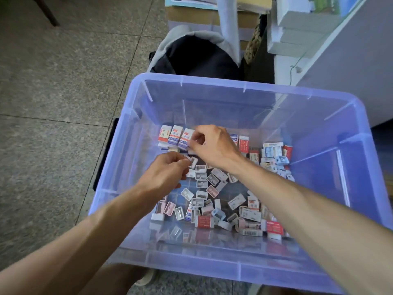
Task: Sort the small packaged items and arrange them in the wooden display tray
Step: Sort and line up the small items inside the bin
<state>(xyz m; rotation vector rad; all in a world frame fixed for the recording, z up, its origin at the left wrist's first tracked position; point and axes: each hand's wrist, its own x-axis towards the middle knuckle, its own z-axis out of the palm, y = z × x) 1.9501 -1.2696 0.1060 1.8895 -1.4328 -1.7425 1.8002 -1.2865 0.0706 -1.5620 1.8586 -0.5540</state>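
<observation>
A clear blue plastic bin [136,116] holds several small packaged items: boxed erasers and small sharpeners [204,188] scattered over its floor. A neat row of upright eraser boxes [173,136] stands along the far left wall of the bin. My right hand [212,145] reaches into the bin and pinches a small eraser box at the right end of that row. My left hand [168,173] is just below it, with its fingers curled on a small white sharpener near its fingertips. No wooden tray is in view.
The bin sits on a speckled tile floor [53,103]. Behind it lie a black and grey backpack [195,54], cardboard boxes [191,15] and a white cabinet [340,60] at the right. More loose items [274,158] pile by the bin's far right.
</observation>
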